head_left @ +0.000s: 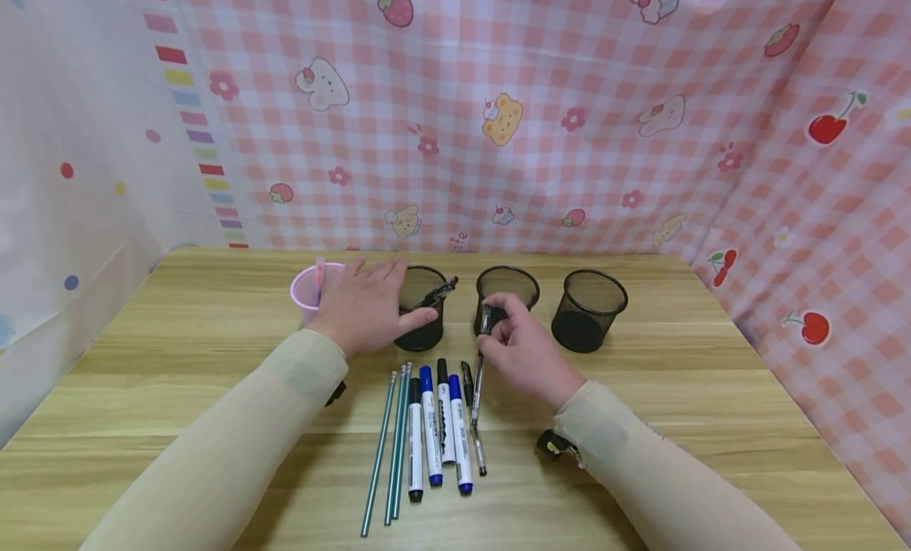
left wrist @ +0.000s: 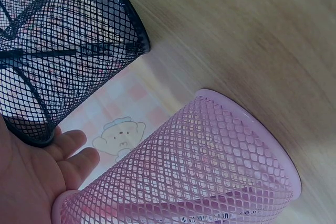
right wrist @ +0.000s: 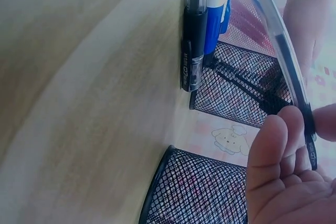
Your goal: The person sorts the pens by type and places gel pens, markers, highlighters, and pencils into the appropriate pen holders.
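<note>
My right hand [head_left: 523, 349] pinches a clear-barrelled gel pen [right wrist: 286, 56] near its black-capped end, between thumb and fingers. That pen slants in front of the middle black mesh cup [head_left: 523, 281]. On the left, my left hand [head_left: 366, 306] lies at the side of the left black mesh cup [head_left: 420, 337], fingers extended and thumb across its front. Black pens [head_left: 441, 292] lean out of that cup. Just left of this hand stands a pink mesh cup [left wrist: 210, 150] with a pink item [head_left: 318, 282] inside.
Another black mesh cup [head_left: 587, 330] stands at the right. In front of the cups lie teal pencils [head_left: 380, 456], several black and blue markers [head_left: 430, 432] and another gel pen [head_left: 478, 448] on the wooden table [head_left: 213, 298]. A checked cloth [head_left: 455, 179] hangs behind.
</note>
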